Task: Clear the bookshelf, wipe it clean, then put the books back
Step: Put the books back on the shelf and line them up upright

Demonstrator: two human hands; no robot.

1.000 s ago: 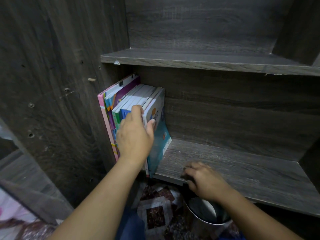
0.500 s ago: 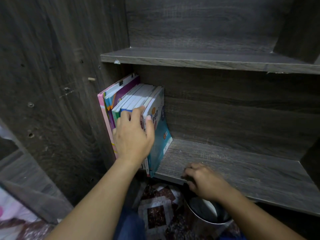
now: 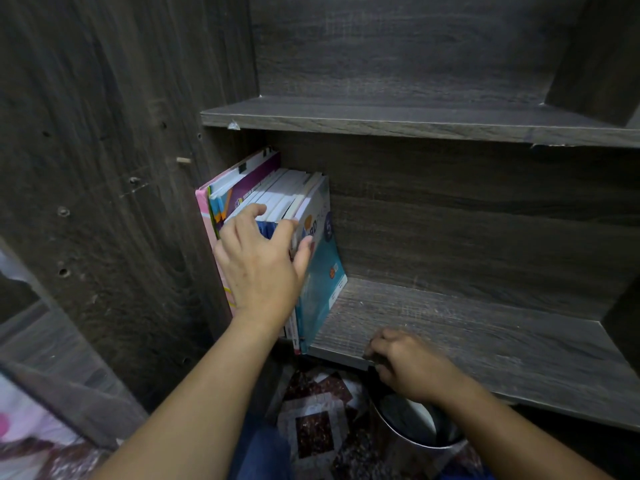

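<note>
A row of upright books (image 3: 277, 199) leans against the left wall of the dark wooden bookshelf (image 3: 450, 341), on its lower board. The rightmost book has a teal cover (image 3: 322, 282); a pink one (image 3: 207, 230) stands at the far left. My left hand (image 3: 259, 268) lies over the spines, with fingers hooked on the books' tops and the thumb on the teal cover. Further right, my right hand (image 3: 408, 368) has its fingers curled over the front edge of that board. What lies under those fingers is too dark to make out.
The upper board (image 3: 415, 119) holds nothing that shows. A round metal bucket (image 3: 415, 427) stands on the patterned floor (image 3: 311, 420) below my right hand. A dark wooden side panel (image 3: 104, 202) fills the left. Pink fabric (image 3: 20, 420) shows at the bottom left.
My left hand has slid a little left and up across the spines, and its fingers have spread. The books lean slightly more to the left. My right hand has stayed on the shelf edge.
</note>
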